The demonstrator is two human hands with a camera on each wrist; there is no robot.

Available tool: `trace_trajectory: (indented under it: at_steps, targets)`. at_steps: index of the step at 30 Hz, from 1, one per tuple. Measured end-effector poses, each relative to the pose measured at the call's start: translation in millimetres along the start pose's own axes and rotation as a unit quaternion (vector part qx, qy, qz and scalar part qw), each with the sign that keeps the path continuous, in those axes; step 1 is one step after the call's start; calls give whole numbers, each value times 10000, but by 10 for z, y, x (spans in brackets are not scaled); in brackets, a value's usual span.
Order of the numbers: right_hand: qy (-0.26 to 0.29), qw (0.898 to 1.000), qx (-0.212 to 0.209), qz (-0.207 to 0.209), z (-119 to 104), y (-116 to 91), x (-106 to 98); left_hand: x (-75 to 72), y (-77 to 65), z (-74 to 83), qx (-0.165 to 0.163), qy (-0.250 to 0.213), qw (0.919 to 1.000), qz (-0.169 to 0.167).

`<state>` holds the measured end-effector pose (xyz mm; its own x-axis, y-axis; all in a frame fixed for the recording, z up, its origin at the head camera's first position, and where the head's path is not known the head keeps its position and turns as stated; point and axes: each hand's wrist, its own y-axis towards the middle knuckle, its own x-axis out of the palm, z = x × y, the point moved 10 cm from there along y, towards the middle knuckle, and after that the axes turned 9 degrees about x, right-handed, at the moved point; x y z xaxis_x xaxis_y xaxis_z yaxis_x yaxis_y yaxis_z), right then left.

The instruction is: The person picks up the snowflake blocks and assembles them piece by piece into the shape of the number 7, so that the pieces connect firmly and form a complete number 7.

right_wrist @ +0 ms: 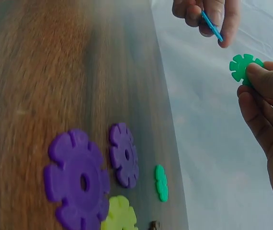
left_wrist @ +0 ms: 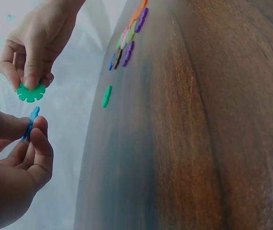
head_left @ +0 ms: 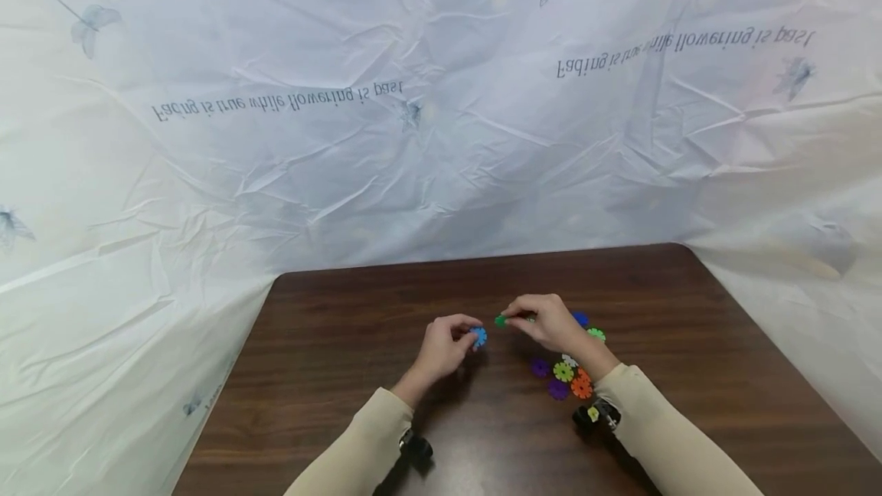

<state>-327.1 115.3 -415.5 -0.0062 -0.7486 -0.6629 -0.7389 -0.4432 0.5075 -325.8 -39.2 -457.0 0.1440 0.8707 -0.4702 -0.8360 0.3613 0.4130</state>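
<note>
A light blue notched plastic disc [head_left: 479, 337] is pinched between the thumb and fingers of my left hand [head_left: 444, 346]. My right hand [head_left: 547, 323] pinches a green notched disc [head_left: 500, 321] by its edge. Both discs are held above the table, close to each other with a small gap between them. In the left wrist view the green disc [left_wrist: 31, 92] shows its flat face, while the blue disc [left_wrist: 31, 123] is seen nearly edge-on. From the right wrist, the blue disc [right_wrist: 212, 26] appears beyond the green one [right_wrist: 244, 68].
Several loose notched discs lie on the brown wooden table [head_left: 331, 343] below and beside my right forearm, among them a purple disc [head_left: 558, 389], an orange disc [head_left: 582, 384] and a yellow-green disc [head_left: 563, 371]. A green disc [right_wrist: 161, 183] lies apart from these. White printed sheeting [head_left: 441, 174] hangs behind the table.
</note>
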Motion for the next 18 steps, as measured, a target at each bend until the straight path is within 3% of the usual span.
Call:
trace_trajectory:
  at_steps: [6, 18]
  targets:
    - [64, 9996, -273, 33, -100, 53, 42, -61, 25, -1, -75, -37, 9999, 105]
    - [401, 9988, -292, 25, -175, 59, 129, -71, 3, -51, -417, -487, 9976, 269]
